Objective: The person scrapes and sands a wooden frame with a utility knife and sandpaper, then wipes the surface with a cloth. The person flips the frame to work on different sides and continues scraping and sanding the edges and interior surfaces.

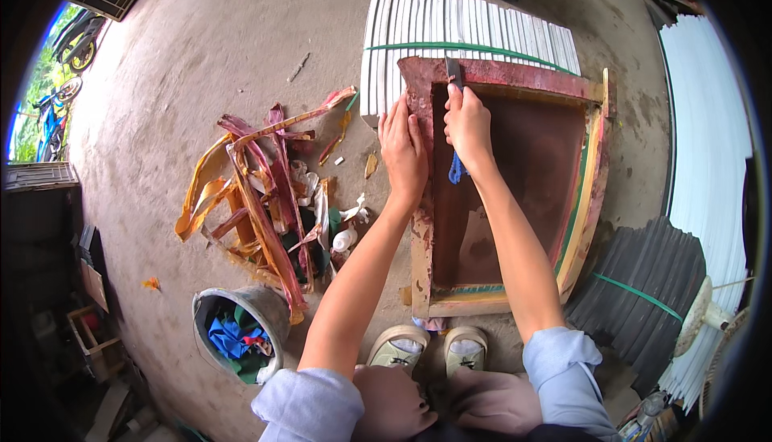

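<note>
Head view, near to far. Closest in: two pale shoes (430, 347) at the lower edge, toes pointing at the near rail of a wooden frame (593, 193) lying flat on the concrete floor (185, 64). To the left of the shoes, a grey bucket (273, 305) stuffed with blue and green rags. Beyond the bucket, a heap of torn red and yellow tape strips (257, 193) spread over the floor, with a small white bottle (344, 239) at its right edge, near the frame's left rail.

Farther out, left hand (404, 152) pressed flat on the frame's left rail, fingers stretched out and together, gripping nothing. Just beside it, right hand (467, 124) over the far left corner of the frame, fingers curled tight around a scraper (453, 72), its blade set against the red-stained top rail. Blue cord (456, 170) hanging below that wrist. Inside the frame, a dark brownish screen; paint on the rails worn and patchy.

Right of the frame, a bundle of dark grey slats (651, 273) tied with a green strap. Farthest off, touching the frame's top rail, a bundle of white slats (466, 28) bound likewise.
</note>
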### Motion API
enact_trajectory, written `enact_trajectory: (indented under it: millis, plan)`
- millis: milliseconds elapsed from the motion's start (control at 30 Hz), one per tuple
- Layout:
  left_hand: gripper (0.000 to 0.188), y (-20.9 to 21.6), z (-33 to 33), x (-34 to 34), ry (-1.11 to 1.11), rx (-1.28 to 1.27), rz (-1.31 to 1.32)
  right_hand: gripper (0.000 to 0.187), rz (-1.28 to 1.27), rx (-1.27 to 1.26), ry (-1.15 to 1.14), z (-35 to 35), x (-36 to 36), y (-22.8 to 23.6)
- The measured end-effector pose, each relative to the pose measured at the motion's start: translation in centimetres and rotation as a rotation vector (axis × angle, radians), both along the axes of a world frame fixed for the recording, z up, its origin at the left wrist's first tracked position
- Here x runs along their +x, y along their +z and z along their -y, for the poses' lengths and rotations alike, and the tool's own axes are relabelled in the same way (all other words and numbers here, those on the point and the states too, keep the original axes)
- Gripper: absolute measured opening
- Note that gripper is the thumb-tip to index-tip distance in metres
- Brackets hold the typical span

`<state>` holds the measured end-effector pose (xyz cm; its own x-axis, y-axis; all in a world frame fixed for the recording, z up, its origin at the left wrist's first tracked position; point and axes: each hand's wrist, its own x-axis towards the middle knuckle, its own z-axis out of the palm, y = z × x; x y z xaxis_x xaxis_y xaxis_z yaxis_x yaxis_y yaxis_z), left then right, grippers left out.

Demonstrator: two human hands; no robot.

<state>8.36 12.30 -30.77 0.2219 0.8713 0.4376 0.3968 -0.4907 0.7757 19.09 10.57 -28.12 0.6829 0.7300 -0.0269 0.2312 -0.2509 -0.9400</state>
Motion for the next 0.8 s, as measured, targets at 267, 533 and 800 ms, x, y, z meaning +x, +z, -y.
enact_trajectory:
  millis: [267, 533, 800]
  plan:
    - [0.038, -0.1, 0.0, -0.2, 0.005, -0.017, 0.006, 0.037, 0.085, -0.035, -0.011, 0.4, -0.4, -1.1]
    - [0.037, 0.1, 0.2, -0.6, 0.008, -0.052, 0.001, 0.037, 0.075, -0.037, -0.032, 0.1, -1.1, -1.7]
    - [0.036, 0.1, 0.3, -0.2, 0.021, -0.011, 0.009, 0.036, 0.049, -0.069, -0.018, -1.0, 0.0, -1.6]
